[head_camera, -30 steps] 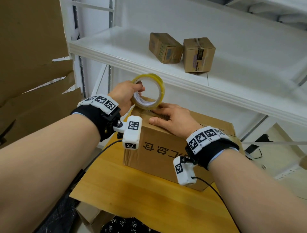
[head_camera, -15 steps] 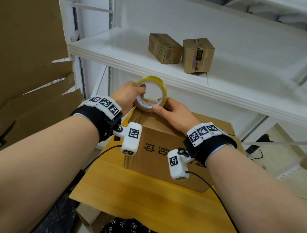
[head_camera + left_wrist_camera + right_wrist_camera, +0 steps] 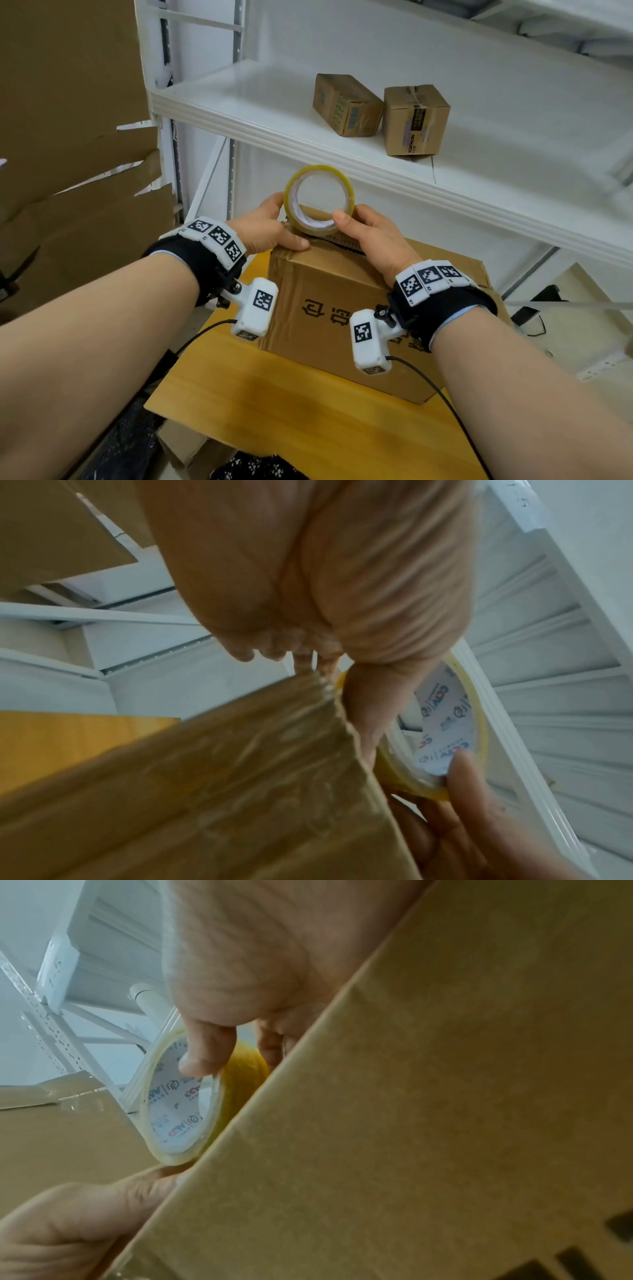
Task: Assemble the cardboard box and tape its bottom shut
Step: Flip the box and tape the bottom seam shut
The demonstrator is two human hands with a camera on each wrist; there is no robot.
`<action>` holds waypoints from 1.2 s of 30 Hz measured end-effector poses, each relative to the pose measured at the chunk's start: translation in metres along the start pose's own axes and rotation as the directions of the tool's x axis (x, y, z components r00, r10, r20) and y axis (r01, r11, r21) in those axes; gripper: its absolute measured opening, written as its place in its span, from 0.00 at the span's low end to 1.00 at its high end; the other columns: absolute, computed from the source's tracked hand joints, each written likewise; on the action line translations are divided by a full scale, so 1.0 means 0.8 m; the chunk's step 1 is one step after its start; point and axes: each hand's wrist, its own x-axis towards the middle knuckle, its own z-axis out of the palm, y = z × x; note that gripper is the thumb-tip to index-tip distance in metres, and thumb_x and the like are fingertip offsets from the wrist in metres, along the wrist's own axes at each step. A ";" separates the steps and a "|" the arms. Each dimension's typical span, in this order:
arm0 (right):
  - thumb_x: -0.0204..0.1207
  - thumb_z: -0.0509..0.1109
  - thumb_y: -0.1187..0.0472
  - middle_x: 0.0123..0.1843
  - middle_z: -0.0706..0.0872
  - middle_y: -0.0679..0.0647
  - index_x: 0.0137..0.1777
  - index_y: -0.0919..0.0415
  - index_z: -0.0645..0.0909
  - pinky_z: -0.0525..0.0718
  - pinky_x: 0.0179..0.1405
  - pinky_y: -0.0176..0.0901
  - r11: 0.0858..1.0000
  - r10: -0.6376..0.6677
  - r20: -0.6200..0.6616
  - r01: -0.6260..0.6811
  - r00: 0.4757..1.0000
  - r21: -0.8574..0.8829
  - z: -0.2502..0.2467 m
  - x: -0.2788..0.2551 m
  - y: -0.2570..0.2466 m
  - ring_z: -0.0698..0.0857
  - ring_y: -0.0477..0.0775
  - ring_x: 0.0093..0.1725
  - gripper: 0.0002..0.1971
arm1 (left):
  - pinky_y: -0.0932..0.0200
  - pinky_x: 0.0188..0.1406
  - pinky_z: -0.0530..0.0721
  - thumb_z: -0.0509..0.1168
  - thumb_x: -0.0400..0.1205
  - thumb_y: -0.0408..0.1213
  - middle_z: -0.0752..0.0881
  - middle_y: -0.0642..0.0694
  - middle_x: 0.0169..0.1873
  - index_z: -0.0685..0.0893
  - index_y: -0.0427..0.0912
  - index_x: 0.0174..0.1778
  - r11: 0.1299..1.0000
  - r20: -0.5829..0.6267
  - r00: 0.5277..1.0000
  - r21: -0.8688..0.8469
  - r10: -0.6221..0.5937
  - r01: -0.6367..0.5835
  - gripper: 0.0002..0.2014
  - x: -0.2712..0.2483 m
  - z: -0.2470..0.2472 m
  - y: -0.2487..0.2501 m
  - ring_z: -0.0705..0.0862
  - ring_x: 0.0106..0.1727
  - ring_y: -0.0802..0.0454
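A brown cardboard box (image 3: 308, 284) with black print lies on the wooden table (image 3: 291, 411). A yellow tape roll (image 3: 320, 169) stands on edge on the box's top, at its far left corner. My left hand (image 3: 263, 229) is at that corner. Its thumb lies flat on the taped box top at the foot of the roll, and its fingers curl behind the box's end. My right hand (image 3: 373, 236) grips the roll from the right, thumb on the near rim. In the wrist views the roll (image 3: 445, 723) (image 3: 178, 1110) sits above the box edge (image 3: 222, 777) (image 3: 445, 1096).
A white shelf (image 3: 257, 113) juts out just above and behind the roll, carrying two small taped cartons (image 3: 346, 106) (image 3: 414, 120). Flattened cardboard sheets (image 3: 68, 171) lean at the left. Wrist-camera cables hang over the table's near half.
My right hand left the box top and took hold of the roll's right side. My left thumb came out of the roll's core and went down onto the box top.
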 end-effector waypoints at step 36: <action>0.78 0.71 0.40 0.59 0.91 0.52 0.62 0.52 0.84 0.83 0.70 0.60 0.974 0.028 -0.045 -0.017 0.999 0.226 0.007 0.020 0.005 0.89 0.53 0.61 0.20 | 0.55 0.69 0.79 0.72 0.76 0.26 0.81 0.52 0.69 0.75 0.45 0.75 0.972 -0.003 0.998 -0.226 0.061 -0.060 0.30 0.008 0.010 -0.018 0.82 0.67 0.51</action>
